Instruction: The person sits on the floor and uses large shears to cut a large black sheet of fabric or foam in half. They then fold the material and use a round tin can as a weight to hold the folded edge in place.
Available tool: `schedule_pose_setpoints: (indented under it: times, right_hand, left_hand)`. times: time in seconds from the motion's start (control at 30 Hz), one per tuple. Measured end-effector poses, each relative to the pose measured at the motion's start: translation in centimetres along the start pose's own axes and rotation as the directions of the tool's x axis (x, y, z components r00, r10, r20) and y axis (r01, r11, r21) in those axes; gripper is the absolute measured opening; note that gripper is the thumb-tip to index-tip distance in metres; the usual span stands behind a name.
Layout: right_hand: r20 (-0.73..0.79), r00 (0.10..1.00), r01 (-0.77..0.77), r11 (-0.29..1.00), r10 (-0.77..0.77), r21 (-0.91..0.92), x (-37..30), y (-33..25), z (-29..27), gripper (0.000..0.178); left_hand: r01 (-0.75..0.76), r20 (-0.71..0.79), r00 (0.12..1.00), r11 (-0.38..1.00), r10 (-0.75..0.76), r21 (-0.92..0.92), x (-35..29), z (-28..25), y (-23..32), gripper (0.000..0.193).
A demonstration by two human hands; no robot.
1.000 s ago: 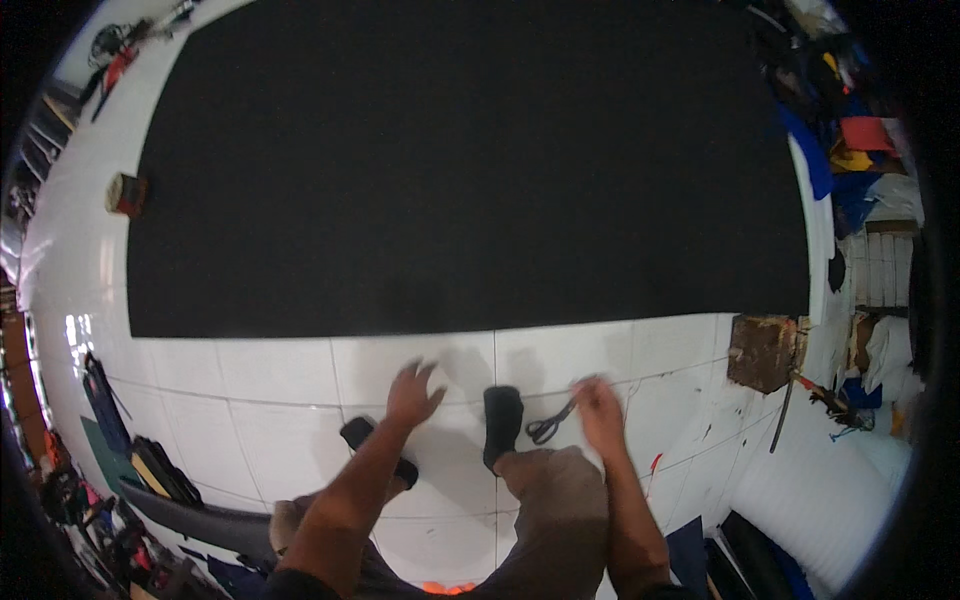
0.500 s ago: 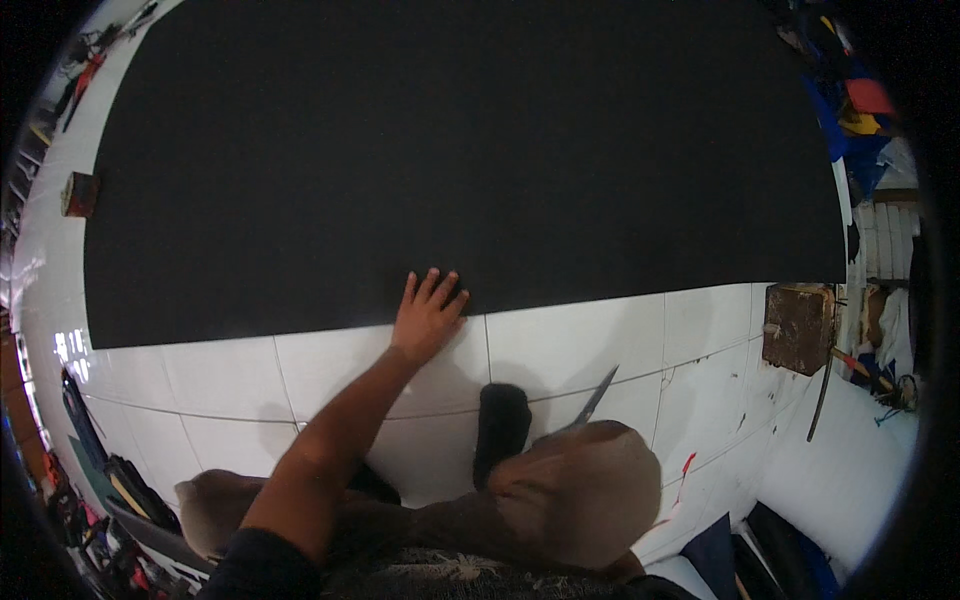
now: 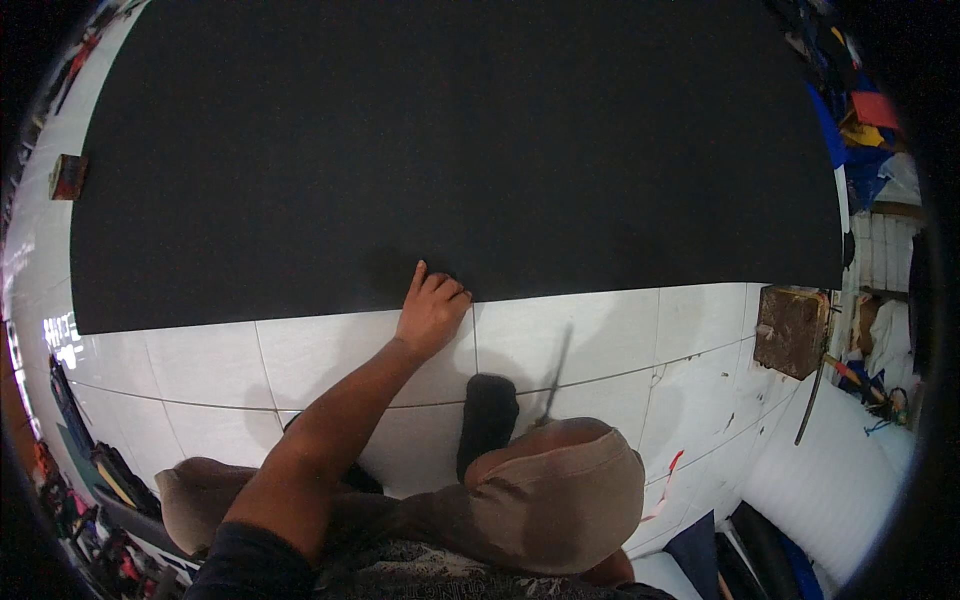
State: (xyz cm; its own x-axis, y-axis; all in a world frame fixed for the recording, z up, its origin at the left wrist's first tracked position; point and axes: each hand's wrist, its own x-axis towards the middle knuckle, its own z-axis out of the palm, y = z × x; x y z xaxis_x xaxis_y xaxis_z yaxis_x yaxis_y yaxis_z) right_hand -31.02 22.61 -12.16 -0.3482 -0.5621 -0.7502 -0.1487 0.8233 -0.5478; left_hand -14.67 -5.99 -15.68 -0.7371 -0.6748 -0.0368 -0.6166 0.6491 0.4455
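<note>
A large black sheet (image 3: 460, 150) lies flat over the white tiled floor, its near edge running across the view. My left hand (image 3: 434, 312) is at that near edge, its outer finger stretched out on the sheet. The other fingers are curled in on the edge; their tips are partly hidden. From behind my bent right knee (image 3: 560, 490) a thin, pointed blade (image 3: 558, 365) sticks out, smeared by motion. The knee hides its handle and my right hand. My dark-socked foot (image 3: 488, 420) rests on the tiles between the left hand and the blade.
A rusty block (image 3: 68, 177) sits at the sheet's left edge. Near its right corner stands a brown, box-like metal piece (image 3: 790, 330). A white roll (image 3: 830, 490) lies at the right, with dark folded pieces (image 3: 770, 550) beside it. Clutter lines both sides.
My left hand was flat with fingers spread; most of its fingers have now curled at the sheet's edge. The blade has swung to the left and more upright. The view has shifted slightly.
</note>
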Motion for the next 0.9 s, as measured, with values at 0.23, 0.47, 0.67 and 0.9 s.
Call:
schedule_pose_setpoints:
  times: [0.23,0.47,0.67,0.9]
  right_hand:
    - [0.115,0.992,0.039,0.984,-0.059,0.171,2.8,-3.8,0.5,0.042]
    - [0.205,0.974,0.041,0.959,-0.101,0.279,3.7,-5.5,2.5,0.041]
    - [0.236,0.962,0.051,0.941,-0.135,0.333,4.3,-6.8,4.0,0.04]
    - [0.224,0.955,0.106,0.933,-0.192,0.344,4.3,-7.1,5.0,0.038]
  left_hand:
    - [0.131,0.062,0.99,0.983,-0.124,-0.129,1.1,-1.0,0.6,0.015]
    - [0.116,0.033,0.993,0.973,-0.112,-0.201,0.8,-1.1,0.4,0.014]
    - [0.122,-0.035,0.99,0.961,-0.134,-0.249,0.8,-0.9,0.5,0.015]
    - [0.08,-0.08,0.992,0.969,-0.101,-0.235,0.6,0.0,0.3,0.013]
